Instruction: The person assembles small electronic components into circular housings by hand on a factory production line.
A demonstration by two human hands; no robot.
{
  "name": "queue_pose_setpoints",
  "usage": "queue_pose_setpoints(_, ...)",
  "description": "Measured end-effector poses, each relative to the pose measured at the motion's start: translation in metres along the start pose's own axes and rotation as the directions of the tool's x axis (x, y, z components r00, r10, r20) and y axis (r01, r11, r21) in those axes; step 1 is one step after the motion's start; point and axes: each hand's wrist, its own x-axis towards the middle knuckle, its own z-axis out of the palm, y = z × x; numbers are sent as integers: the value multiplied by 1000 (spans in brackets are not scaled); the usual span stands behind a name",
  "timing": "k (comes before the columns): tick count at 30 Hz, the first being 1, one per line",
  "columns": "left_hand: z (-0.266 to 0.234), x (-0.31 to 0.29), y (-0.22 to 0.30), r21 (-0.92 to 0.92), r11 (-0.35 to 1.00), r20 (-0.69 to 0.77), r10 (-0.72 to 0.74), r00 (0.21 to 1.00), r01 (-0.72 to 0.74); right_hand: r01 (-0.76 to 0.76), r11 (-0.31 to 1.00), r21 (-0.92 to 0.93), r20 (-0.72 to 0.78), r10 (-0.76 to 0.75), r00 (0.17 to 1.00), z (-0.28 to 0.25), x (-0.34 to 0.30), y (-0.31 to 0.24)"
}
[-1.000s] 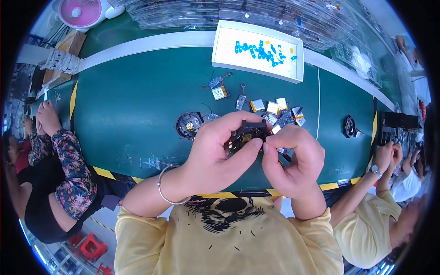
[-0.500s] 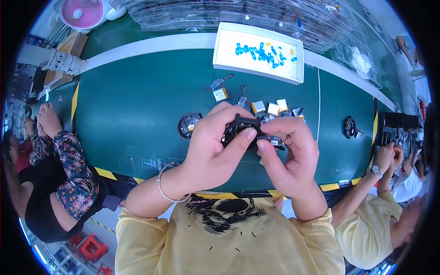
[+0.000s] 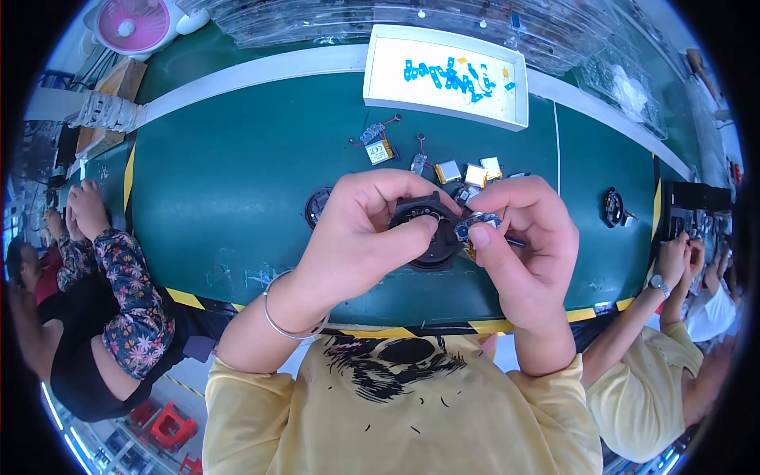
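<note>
My left hand (image 3: 356, 229) grips a round black watch case (image 3: 437, 258), its thumb pressed onto the inside. The open face of the case is turned up toward me, partly covered by that thumb. Right beside it, my right hand (image 3: 534, 257) pinches a small blue circuit board (image 3: 473, 225) between thumb and fingers. The board is at the case's right edge; whether a wire joins them I cannot tell. A thin dark piece shows by the right fingers, its kind unclear. Beyond the hands lie several silver battery cells (image 3: 476, 175) and small circuit boards with wires (image 3: 419, 163).
A white box (image 3: 443, 119) with small blue pieces stands at the back of the green table (image 3: 229, 174). Another round black case (image 3: 317, 207) sits partly behind my left hand, and one (image 3: 611, 207) at the right. Co-workers sit on both sides; a pink-and-white fan (image 3: 134, 24) stands far left.
The watch case has tilted so its round open face shows more. My right hand has shifted right and turned the circuit board, whose blue side now shows. The view has moved slightly.
</note>
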Motion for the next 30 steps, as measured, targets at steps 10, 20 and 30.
queue_pose_setpoints(10,-3,1,0,43,999,5,-32,999,32,75,993,-91,62,-70,996,-2,1,1)
queue_pose_setpoints(20,-11,5,-7,-47,991,66,-118,991,122,-143,972,187,16,143,990,-15,6,-8)
queue_pose_setpoints(30,-3,2,-6,-69,989,122,-120,985,129,-379,874,304,149,350,925,-18,9,-11)
